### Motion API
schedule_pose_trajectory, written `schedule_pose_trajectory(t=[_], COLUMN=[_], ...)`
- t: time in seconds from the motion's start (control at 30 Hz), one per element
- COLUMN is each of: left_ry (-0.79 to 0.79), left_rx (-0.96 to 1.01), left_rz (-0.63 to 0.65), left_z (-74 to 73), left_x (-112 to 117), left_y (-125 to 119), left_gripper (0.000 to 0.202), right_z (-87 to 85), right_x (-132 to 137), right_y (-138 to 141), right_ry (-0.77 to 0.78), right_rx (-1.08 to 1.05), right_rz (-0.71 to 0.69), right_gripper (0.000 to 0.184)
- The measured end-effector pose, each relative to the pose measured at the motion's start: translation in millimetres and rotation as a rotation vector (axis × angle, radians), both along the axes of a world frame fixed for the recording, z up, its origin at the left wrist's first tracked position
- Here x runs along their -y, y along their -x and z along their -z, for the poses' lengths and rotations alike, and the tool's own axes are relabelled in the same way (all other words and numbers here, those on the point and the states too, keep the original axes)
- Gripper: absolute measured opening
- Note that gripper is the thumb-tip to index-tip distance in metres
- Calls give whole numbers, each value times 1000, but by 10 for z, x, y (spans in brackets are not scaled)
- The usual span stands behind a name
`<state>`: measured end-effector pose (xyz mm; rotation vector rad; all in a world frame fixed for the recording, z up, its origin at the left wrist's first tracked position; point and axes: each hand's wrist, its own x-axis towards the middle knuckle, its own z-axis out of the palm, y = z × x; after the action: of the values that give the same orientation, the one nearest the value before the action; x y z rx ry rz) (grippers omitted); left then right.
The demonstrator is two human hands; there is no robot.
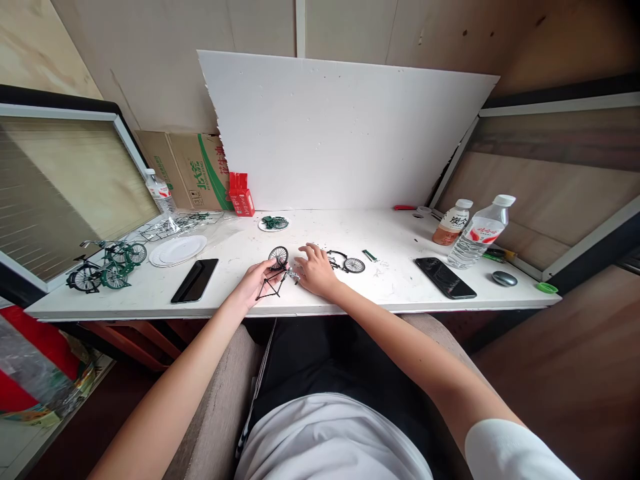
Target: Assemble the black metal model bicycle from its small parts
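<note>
A small black model bicycle frame (273, 283) with one wheel (279, 256) lies on the white table (390, 293) near its front edge. My left hand (256, 281) grips the frame from the left, fingers closed around it. My right hand (314, 269) rests right beside it, fingers curled over small metal parts (294, 274); what it pinches is too small to name. A second wheel with a mudguard (349, 263) lies just right of my right hand, and a small green part (370, 255) lies beyond it.
Finished green model bicycles (107, 265) stand at the table's left end, beside white plates (177, 250) and a black phone (195, 281). Another phone (445, 277), two bottles (477, 233), a mouse (504, 279) and a green cap (547, 288) are at the right. A white board (345, 133) leans behind.
</note>
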<state>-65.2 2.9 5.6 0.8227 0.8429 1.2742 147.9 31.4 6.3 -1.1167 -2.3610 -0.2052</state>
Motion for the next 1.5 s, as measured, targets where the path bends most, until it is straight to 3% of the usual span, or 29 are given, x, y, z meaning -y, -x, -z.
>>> schedule_pose_trajectory(t=[0.17,0.3,0.4,0.5,0.7,0.9,1.23,1.5], left_ry=[39,20,20,16,5,-27,-72,-229], left_rx=[44,50,60,90,201,168,113,-64], left_rz=[3,24,21,-17,-159,-142,-126,-384], left_z=[26,36,35,20,-15,-24,6,40], left_x=[-44,-52,-57,-78,-123,-99,-78,-11], left_y=[8,14,18,3,-62,-92,-113,-261], left_gripper=[25,26,26,24,14,17,18,39], right_z=[57,-3,-50,-57,-11,82,224,143], right_x=[-92,-25,105,300,629,708,731,759], right_y=[28,5,6,-36,-321,-496,-446,-444], right_ry=[-27,-68,-106,-118,-121,-63,45,133], right_rx=[41,113,151,126,95,47,-151,-278], right_rz=[-12,-79,-125,-158,-199,-319,-432,-412], right_gripper=[25,21,20,30,41,36,27,28])
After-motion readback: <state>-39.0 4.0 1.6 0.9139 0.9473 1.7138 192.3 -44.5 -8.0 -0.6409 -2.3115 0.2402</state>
